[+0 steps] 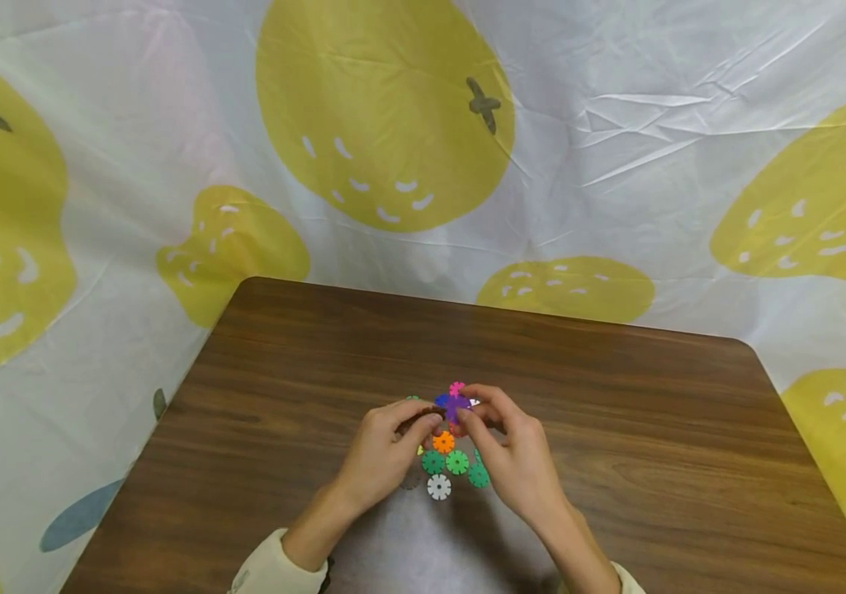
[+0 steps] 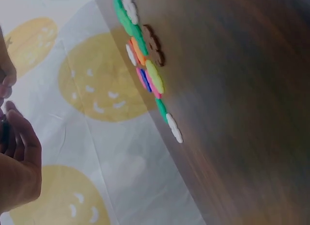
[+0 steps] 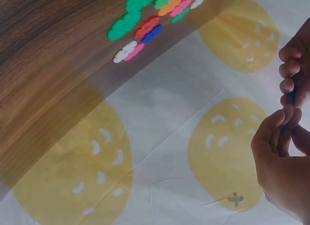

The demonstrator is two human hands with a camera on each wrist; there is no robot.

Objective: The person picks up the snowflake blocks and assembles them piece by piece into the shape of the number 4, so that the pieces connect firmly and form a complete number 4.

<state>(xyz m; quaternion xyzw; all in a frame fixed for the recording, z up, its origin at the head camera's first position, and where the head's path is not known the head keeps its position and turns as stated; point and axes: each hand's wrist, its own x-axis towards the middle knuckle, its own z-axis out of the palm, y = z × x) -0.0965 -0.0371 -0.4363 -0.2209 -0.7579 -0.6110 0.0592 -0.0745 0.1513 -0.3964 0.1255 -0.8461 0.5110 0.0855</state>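
Over the middle of the table, my two hands meet with their fingertips close together. My right hand pinches a purple notched disc between thumb and fingers. A dark piece, partly hidden by the fingers, is pinched by my left hand; it overlaps the purple disc's edge in the head view. Whether the two pieces are joined I cannot tell. In the left wrist view, the left hand is raised off the table. The right hand shows at the edge of the right wrist view.
Loose notched discs lie on the wooden table under the hands: an orange one, several green ones, a white one, a brown one and others. A cloth with yellow fruit prints hangs behind the table.
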